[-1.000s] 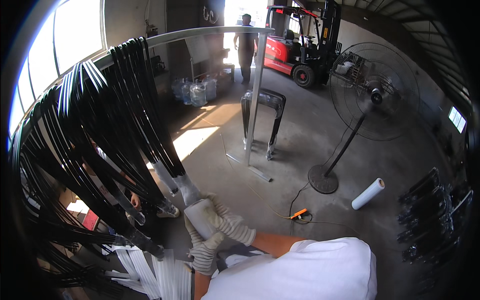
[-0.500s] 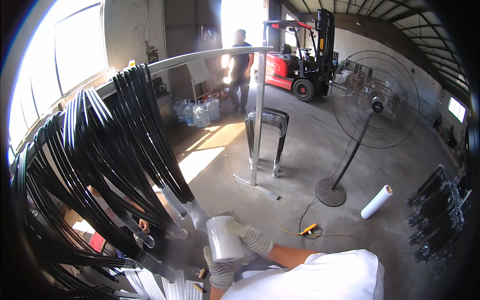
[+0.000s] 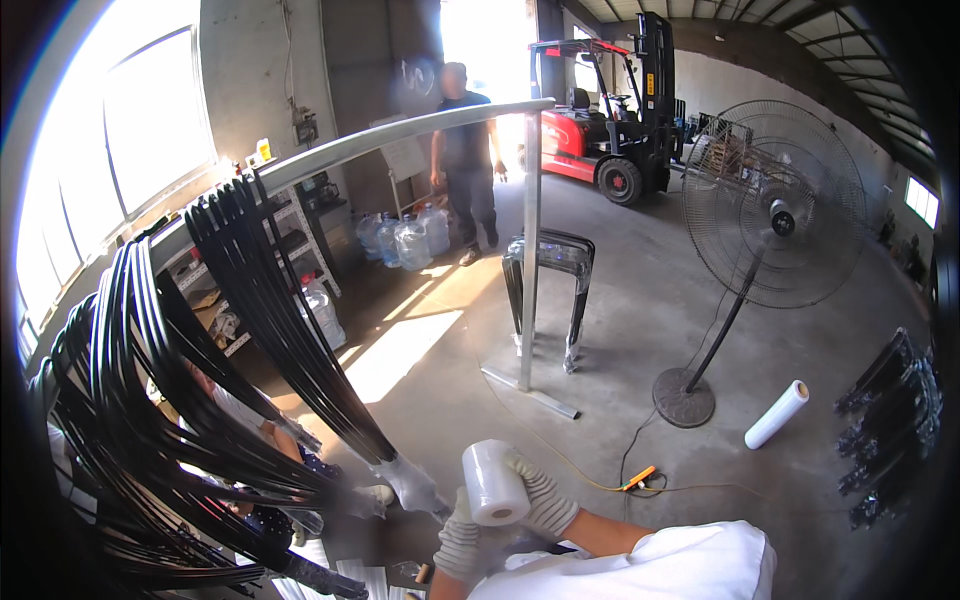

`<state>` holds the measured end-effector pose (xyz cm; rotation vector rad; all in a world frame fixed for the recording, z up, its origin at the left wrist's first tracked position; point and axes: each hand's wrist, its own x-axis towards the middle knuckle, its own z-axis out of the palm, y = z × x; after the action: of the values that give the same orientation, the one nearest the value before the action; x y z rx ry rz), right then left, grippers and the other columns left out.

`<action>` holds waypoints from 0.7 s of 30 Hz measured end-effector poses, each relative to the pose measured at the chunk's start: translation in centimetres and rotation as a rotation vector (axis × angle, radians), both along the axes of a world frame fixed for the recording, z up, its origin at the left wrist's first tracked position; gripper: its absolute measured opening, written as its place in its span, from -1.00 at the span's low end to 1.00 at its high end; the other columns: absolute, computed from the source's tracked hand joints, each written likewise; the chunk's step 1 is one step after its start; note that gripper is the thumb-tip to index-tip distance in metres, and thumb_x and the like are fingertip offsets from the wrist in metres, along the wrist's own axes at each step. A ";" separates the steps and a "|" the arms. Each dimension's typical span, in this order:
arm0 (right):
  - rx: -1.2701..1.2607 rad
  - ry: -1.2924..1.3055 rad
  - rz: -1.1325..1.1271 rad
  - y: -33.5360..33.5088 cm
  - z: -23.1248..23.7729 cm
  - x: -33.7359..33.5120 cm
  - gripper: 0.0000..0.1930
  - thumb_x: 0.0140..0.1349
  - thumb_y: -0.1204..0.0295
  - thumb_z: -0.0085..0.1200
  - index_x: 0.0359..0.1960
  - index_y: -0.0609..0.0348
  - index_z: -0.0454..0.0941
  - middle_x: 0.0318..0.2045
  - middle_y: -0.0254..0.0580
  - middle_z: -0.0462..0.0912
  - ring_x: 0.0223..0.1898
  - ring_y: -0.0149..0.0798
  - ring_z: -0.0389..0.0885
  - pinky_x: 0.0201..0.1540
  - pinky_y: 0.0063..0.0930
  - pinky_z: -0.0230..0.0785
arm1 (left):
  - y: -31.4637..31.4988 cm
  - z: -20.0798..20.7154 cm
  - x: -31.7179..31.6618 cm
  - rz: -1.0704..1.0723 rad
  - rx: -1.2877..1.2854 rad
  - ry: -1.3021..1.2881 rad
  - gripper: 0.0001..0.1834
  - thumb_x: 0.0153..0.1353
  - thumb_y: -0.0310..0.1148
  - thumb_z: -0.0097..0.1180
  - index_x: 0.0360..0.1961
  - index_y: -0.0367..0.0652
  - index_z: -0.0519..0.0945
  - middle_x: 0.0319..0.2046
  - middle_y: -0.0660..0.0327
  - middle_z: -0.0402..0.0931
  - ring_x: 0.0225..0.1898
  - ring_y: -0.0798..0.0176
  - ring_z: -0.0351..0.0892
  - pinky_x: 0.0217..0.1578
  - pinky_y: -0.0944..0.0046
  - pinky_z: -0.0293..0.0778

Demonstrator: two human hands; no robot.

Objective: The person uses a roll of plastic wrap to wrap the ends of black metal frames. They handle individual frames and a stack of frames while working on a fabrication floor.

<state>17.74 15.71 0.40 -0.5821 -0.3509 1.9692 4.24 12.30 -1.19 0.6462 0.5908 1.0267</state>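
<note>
A roll of clear stretch film (image 3: 495, 482) is held between my two gloved hands. My right hand (image 3: 546, 500), in a striped knit glove, wraps the roll's right side. My left hand (image 3: 459, 542), gloved the same way, closes on its lower left edge, with the fingers partly hidden. Just left of the roll hangs a bundle of long black tubes (image 3: 290, 290), its lower end wrapped in clear film (image 3: 410, 484). More black tubes (image 3: 130, 350) droop over the rack on the left. Whether film runs from the roll to the bundle, I cannot tell.
The metal rack (image 3: 531, 250) stands ahead, with a wrapped black frame (image 3: 575, 270) behind it. A standing fan (image 3: 780, 215), another film roll (image 3: 777, 414) and an orange power strip (image 3: 640, 478) are on the right. A person (image 3: 465, 160) stands near a red forklift (image 3: 580, 140); another sits behind the tubes.
The roll and both hands have moved right, away from the wrapped tube end. The tube bundles have swung, and a gap shows between them. The standing person has come nearer.
</note>
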 end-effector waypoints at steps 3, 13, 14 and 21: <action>0.070 -0.080 -0.107 2.1 0.3 0.5 -0.54 0.05 0.19 0.10 -0.06 0.12 0.30 -0.25 -0.21 0.45 -0.23 -0.32 0.46 -0.12 -0.35 0.37 | 2.8 0.3 0.5 -0.008 0.003 0.119 -0.27 -0.01 0.15 -0.10 0.01 -0.26 0.28 -0.20 0.03 0.41 -0.27 0.13 0.44 -0.32 0.21 0.38; 0.740 -0.703 -0.172 9.3 0.8 3.0 -0.55 0.22 0.20 -0.14 0.10 0.08 0.17 -0.09 -0.27 0.31 -0.09 -0.43 0.32 -0.07 -0.53 0.28 | 8.2 2.0 2.4 0.245 -0.008 0.561 -0.37 0.04 -0.08 0.05 0.05 -0.26 0.26 -0.13 0.02 0.39 -0.15 0.14 0.41 -0.15 0.21 0.35; 0.410 -0.335 -0.084 9.9 1.9 3.1 -0.54 0.20 0.19 -0.11 0.09 0.09 0.17 -0.10 -0.26 0.32 -0.10 -0.42 0.33 -0.08 -0.52 0.29 | 8.6 2.6 2.8 0.249 -0.012 0.610 -0.38 0.05 -0.10 0.06 0.06 -0.26 0.25 -0.13 0.02 0.39 -0.14 0.15 0.40 -0.13 0.22 0.35; 0.439 -0.373 -0.112 12.6 2.4 3.1 -0.49 0.06 0.29 0.08 0.04 0.08 0.21 -0.12 -0.24 0.37 -0.16 -0.40 0.39 -0.14 -0.50 0.34 | 9.8 4.6 5.4 0.370 -0.030 0.346 -0.46 0.17 -0.02 -0.08 0.00 -0.25 0.31 -0.22 0.25 0.38 -0.17 0.42 0.31 -0.13 0.39 0.28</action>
<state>20.86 28.32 2.81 -0.6606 -0.9342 1.6011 9.66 22.11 3.37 0.7094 1.0552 1.2556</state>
